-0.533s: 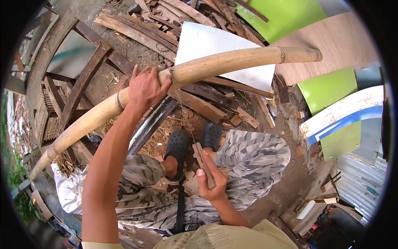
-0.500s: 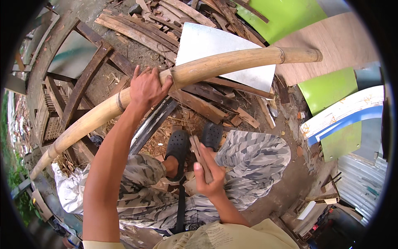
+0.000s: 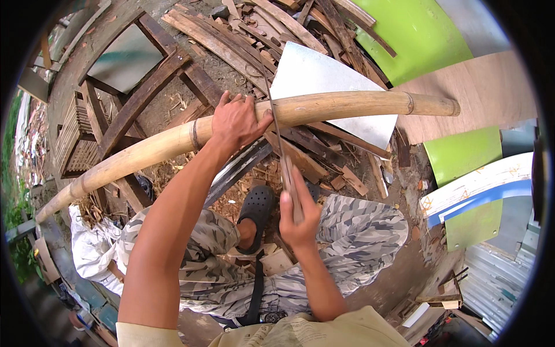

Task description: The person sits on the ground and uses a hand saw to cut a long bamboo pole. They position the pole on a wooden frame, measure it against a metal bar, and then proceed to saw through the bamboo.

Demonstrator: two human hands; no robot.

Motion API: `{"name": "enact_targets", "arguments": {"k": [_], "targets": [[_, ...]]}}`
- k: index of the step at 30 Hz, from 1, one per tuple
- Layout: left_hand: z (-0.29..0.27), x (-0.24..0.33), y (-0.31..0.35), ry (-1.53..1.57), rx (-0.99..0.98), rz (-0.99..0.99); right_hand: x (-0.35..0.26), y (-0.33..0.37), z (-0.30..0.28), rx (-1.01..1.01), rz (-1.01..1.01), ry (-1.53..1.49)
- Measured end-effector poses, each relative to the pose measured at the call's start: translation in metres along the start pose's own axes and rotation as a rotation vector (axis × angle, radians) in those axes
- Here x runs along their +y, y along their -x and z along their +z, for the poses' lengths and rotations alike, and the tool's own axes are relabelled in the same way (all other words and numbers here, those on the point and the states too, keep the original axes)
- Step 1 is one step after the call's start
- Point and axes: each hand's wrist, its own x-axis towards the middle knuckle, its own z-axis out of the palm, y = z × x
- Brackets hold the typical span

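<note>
A long, slightly curved bamboo pole [image 3: 341, 105] lies across in front of me, from the lower left to the upper right. My left hand [image 3: 236, 120] is closed over it, just right of a dark node ring, with the thumb pointing right. In my right hand [image 3: 302, 222] is the wooden handle of a handsaw [image 3: 291, 191], between thumb and fingers. The thin blade is seen nearly edge-on. It crosses the pole right beside my left thumb, its tip beyond the far side. How deep it sits in the bamboo cannot be made out.
A dark wooden frame [image 3: 144, 98] stands at left, near a slatted crate [image 3: 78, 139]. Scrap planks [image 3: 231, 46] and a white sheet [image 3: 324, 69] lie beyond the pole. Green panels [image 3: 416, 40], plywood [image 3: 485, 87] and corrugated metal [image 3: 497, 283] are at right. My clog [image 3: 256, 214] is below.
My right hand has pushed the saw forward and up, so more blade reaches past the pole. The left hand keeps its hold on the bamboo. The whole view has shifted a little.
</note>
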Motion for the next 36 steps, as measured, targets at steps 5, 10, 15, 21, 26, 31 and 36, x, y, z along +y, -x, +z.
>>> {"name": "enact_targets", "arguments": {"k": [5,10,15,21,26,31,36], "targets": [[0.011,0.001,0.005,0.082,0.137,0.021,0.000,-0.015,0.005,0.037,0.012,-0.014],[-0.001,0.001,0.002,0.107,0.026,-0.034,-0.015,0.064,-0.038,-0.024,-0.030,0.014],[-0.004,0.005,0.002,0.131,0.078,-0.035,0.001,-0.016,0.004,0.026,-0.102,0.028],[-0.001,0.001,0.004,0.143,0.080,-0.039,-0.006,0.054,-0.037,-0.052,-0.068,0.058],[0.005,-0.001,0.003,0.128,0.112,-0.044,-0.017,0.035,-0.022,-0.073,0.171,-0.009],[0.001,0.006,0.003,0.120,0.078,-0.052,0.000,-0.032,0.003,-0.019,0.035,-0.034],[-0.002,0.002,0.002,0.117,0.051,-0.065,-0.013,0.037,-0.022,-0.042,0.066,0.056]]}}
